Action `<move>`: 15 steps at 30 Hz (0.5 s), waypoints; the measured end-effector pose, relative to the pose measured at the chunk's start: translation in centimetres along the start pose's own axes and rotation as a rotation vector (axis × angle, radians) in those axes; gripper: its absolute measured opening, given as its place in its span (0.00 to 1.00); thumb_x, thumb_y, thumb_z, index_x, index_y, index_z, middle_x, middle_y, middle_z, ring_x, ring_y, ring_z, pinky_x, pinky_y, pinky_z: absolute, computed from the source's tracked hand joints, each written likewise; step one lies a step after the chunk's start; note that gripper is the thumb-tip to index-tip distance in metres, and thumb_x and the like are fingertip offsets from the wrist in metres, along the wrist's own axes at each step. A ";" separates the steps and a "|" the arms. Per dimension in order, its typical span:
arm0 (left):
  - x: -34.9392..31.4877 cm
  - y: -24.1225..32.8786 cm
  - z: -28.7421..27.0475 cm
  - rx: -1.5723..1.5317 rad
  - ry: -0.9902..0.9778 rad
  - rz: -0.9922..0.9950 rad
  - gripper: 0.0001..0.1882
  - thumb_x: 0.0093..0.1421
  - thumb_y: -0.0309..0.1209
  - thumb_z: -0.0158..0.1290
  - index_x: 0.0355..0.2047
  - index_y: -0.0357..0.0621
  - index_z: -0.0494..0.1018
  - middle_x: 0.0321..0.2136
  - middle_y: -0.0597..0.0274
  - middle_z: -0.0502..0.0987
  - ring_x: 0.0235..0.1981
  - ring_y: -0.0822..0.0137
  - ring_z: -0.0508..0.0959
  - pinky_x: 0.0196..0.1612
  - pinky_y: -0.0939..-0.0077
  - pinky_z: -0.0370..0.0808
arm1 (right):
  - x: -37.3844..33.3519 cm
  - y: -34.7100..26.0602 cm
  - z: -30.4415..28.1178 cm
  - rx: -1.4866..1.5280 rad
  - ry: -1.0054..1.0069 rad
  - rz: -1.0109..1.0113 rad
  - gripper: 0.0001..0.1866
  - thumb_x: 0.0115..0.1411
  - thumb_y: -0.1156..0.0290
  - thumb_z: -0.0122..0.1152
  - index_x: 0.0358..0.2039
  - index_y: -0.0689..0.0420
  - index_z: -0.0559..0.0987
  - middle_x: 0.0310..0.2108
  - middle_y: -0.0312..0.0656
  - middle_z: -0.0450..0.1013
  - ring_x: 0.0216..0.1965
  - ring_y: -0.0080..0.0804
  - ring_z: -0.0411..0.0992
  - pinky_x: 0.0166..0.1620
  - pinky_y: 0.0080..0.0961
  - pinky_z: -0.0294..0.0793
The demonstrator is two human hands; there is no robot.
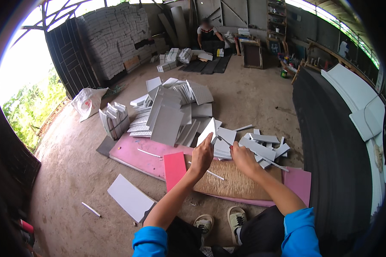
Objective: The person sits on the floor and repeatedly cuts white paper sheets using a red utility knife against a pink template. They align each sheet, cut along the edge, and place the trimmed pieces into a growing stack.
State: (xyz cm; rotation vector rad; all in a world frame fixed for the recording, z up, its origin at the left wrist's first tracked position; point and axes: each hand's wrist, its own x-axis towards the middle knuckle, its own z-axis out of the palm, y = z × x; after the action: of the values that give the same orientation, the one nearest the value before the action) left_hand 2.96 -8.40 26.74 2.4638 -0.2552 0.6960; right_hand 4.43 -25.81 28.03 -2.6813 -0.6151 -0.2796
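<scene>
My left hand is closed on a white board piece, held up at a tilt over the work area. In my right hand is a knife, its thin dark blade pointing toward that piece. The blade tip is close to the board's edge; whether they touch I cannot tell. Below both hands lies a worn brown board with a scratched top. It rests on a pink foam sheet. Left of my left wrist sits a bright pink-red rectangle.
A big heap of white and grey board pieces rises beyond my hands. Cut offcuts lie to the right. A white panel is on the floor at left. Dark sheets stretch along the right. Another person crouches far back.
</scene>
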 end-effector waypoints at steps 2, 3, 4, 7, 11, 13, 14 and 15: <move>0.3 0.5 -0.3 -0.059 0.051 0.045 0.26 0.51 0.19 0.48 0.53 0.39 0.61 0.42 0.45 0.73 0.39 0.50 0.75 0.39 0.64 0.75 | -0.2 3.2 1.6 0.013 -0.008 0.004 0.12 0.59 0.69 0.48 0.32 0.67 0.69 0.22 0.59 0.72 0.27 0.54 0.73 0.28 0.42 0.73; 0.6 1.1 -0.4 -0.087 0.080 0.087 0.27 0.51 0.19 0.48 0.53 0.39 0.61 0.42 0.45 0.73 0.40 0.50 0.75 0.40 0.64 0.75 | -0.2 5.6 2.5 0.064 -0.011 0.029 0.12 0.59 0.68 0.49 0.32 0.67 0.69 0.22 0.59 0.72 0.26 0.52 0.73 0.26 0.41 0.73; 0.8 1.4 -0.3 -0.112 0.109 0.126 0.28 0.50 0.19 0.49 0.53 0.40 0.61 0.42 0.46 0.73 0.40 0.50 0.75 0.40 0.64 0.75 | 0.0 6.9 2.6 0.118 -0.015 0.051 0.12 0.59 0.68 0.49 0.33 0.67 0.69 0.23 0.58 0.72 0.25 0.51 0.74 0.25 0.39 0.73; 0.5 0.9 0.2 -0.077 0.081 0.182 0.30 0.48 0.18 0.50 0.54 0.41 0.60 0.46 0.48 0.71 0.45 0.52 0.73 0.45 0.66 0.74 | 1.2 6.8 1.2 0.831 -0.175 0.363 0.19 0.60 0.56 0.51 0.34 0.62 0.70 0.20 0.42 0.69 0.17 0.29 0.70 0.19 0.23 0.69; -0.7 -0.7 1.1 0.051 0.007 0.294 0.28 0.48 0.19 0.49 0.53 0.37 0.62 0.49 0.49 0.69 0.49 0.55 0.71 0.50 0.68 0.72 | 1.6 2.3 -0.6 1.279 -0.285 0.380 0.29 0.55 0.43 0.54 0.35 0.60 0.66 0.25 0.37 0.67 0.14 0.19 0.66 0.17 0.13 0.64; -0.7 -0.4 1.9 0.115 -0.003 0.397 0.26 0.48 0.20 0.48 0.52 0.34 0.62 0.50 0.50 0.69 0.51 0.56 0.70 0.52 0.69 0.70 | 1.5 1.5 -0.5 1.267 -0.277 0.372 0.27 0.53 0.47 0.59 0.36 0.58 0.64 0.25 0.36 0.65 0.14 0.19 0.65 0.16 0.13 0.64; -0.9 -0.2 2.3 0.134 -0.025 0.421 0.26 0.49 0.20 0.48 0.51 0.35 0.63 0.50 0.50 0.69 0.51 0.56 0.70 0.53 0.70 0.69 | 1.4 1.6 0.4 1.241 -0.248 0.384 0.27 0.52 0.50 0.62 0.36 0.58 0.62 0.24 0.36 0.65 0.14 0.19 0.65 0.16 0.14 0.64; -1.0 0.0 2.6 0.125 -0.042 0.414 0.26 0.49 0.20 0.48 0.51 0.35 0.63 0.50 0.50 0.69 0.52 0.56 0.70 0.53 0.70 0.69 | 1.5 1.6 0.7 1.295 -0.222 0.397 0.23 0.53 0.58 0.64 0.36 0.57 0.61 0.23 0.35 0.63 0.14 0.19 0.64 0.16 0.15 0.64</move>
State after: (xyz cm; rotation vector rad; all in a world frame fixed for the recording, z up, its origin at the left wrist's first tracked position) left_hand 3.28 -9.86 24.36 2.5711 -0.7747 0.8507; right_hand 6.54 -26.33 27.28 -1.4989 -0.1625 0.4123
